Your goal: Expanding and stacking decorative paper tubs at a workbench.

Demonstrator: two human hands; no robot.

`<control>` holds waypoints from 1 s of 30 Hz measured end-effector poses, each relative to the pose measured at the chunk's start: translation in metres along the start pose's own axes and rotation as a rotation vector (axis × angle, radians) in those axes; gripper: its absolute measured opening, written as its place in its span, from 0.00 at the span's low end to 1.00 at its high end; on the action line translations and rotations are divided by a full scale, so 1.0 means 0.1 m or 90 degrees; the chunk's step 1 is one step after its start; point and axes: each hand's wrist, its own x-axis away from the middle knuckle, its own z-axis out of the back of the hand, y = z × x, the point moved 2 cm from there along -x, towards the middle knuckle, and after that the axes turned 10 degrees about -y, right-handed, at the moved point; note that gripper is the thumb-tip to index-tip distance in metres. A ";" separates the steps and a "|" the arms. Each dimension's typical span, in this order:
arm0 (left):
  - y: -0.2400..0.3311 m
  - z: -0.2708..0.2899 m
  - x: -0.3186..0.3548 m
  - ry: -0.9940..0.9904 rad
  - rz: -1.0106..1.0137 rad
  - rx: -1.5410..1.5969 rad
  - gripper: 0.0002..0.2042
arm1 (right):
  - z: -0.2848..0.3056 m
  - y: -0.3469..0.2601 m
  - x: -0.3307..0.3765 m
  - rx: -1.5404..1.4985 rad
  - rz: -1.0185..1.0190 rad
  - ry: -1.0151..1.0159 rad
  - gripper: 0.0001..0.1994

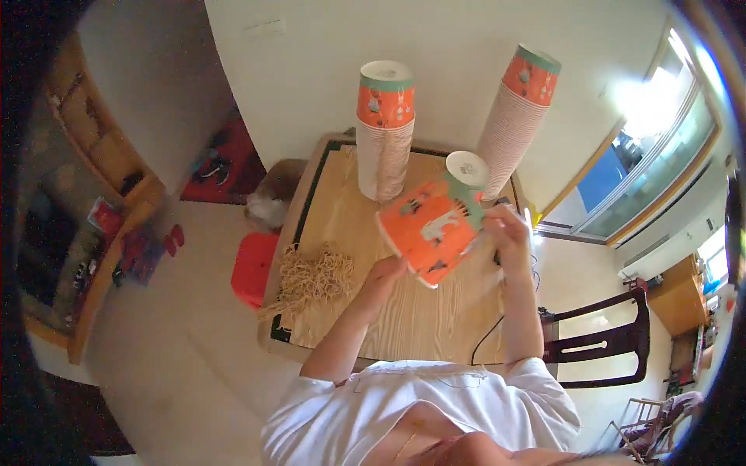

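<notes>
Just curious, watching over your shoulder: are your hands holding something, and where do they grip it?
Yes: an orange paper cup, tilted above the table. The left hand grips its wide rim end, the right hand its narrow base end.

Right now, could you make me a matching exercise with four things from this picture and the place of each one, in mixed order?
Things:
1. orange paper cup
2. heap of rubber bands
3. red plastic stool
4. dark wooden chair

Places:
A. on the floor, left of the wooden table
B. on the table, near its left edge
C. right of the table
D. held above the table between the left hand and the right hand

Pairs: 1-D, 2-B, 3-A, 4-C
</notes>
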 end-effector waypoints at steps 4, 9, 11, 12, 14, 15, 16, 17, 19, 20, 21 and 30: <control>-0.08 -0.04 0.00 0.264 0.123 0.157 0.20 | -0.47 0.04 0.11 0.372 0.117 0.191 0.08; -0.26 0.13 -0.02 0.384 0.011 0.299 0.21 | -1.21 0.44 0.82 0.047 -0.077 -0.016 0.09; -0.21 0.12 0.04 0.400 0.001 0.312 0.20 | -1.37 0.49 0.84 -0.040 -0.104 -0.022 0.10; -0.20 0.12 0.07 0.410 -0.009 0.328 0.20 | -1.38 0.48 0.84 0.040 -0.086 -0.033 0.11; -0.18 0.15 0.10 0.387 -0.015 0.337 0.21 | -1.36 0.47 0.82 0.197 -0.035 -0.073 0.16; -0.18 0.17 0.12 0.360 -0.020 0.348 0.21 | -1.33 0.46 0.81 0.194 -0.036 -0.074 0.16; -0.17 0.20 0.16 0.384 0.009 0.353 0.22 | -1.32 0.36 0.76 0.331 0.047 -0.022 0.15; -0.15 0.20 0.18 0.385 0.011 0.350 0.22 | -1.31 0.25 0.69 0.469 0.132 0.034 0.15; -0.09 0.17 0.21 0.345 0.017 0.317 0.23 | -1.28 0.20 0.57 0.543 0.152 0.083 0.13; -0.10 0.20 0.25 0.343 0.018 0.316 0.23 | -1.20 0.33 0.57 0.470 0.094 0.025 0.12; -0.15 0.24 0.31 0.278 0.127 0.280 0.22 | -1.14 0.44 0.57 0.396 0.037 -0.033 0.11; -0.12 0.82 1.05 0.259 0.305 -0.032 0.07 | -0.84 0.46 0.53 0.372 -0.070 -0.066 0.11</control>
